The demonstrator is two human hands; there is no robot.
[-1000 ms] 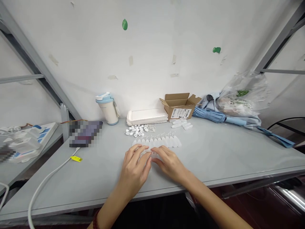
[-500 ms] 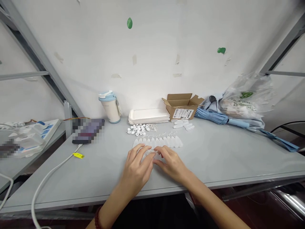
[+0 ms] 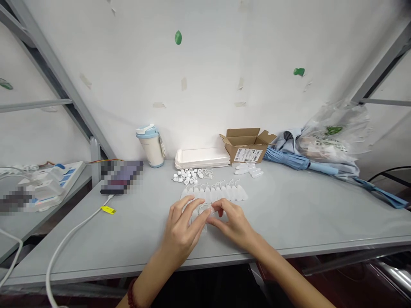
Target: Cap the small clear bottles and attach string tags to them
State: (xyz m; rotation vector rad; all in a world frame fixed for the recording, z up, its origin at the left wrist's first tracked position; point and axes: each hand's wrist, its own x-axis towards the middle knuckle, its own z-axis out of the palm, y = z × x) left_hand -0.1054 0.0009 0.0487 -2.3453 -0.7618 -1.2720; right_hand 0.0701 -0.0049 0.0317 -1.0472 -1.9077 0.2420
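In front of me on the grey table, my left hand (image 3: 182,224) and my right hand (image 3: 233,222) meet at a small clear plastic piece (image 3: 211,210) with a thin white cord. The thumb and index finger of my right hand pinch it from the right. My left thumb presses on it from the left, with the other left fingers curved above the table; they partly hide more translucent plastic under the hand. Just beyond my fingertips lies a row of translucent white tags (image 3: 218,193) with cord loops. Behind the row is a pile of small white caps (image 3: 187,176).
Along the wall stand a blue-lidded cup (image 3: 150,147), a stack of white trays (image 3: 203,157) and an open cardboard box (image 3: 246,149). Clear plastic pieces (image 3: 248,169) lie before the box. A blue umbrella (image 3: 289,159) is at right; a phone (image 3: 123,177) with a white cable (image 3: 73,231) is at left.
My hands stay together at nearly the same place, with small finger movements. The clear piece and cord show a little more between them. The whole view has shifted slightly.
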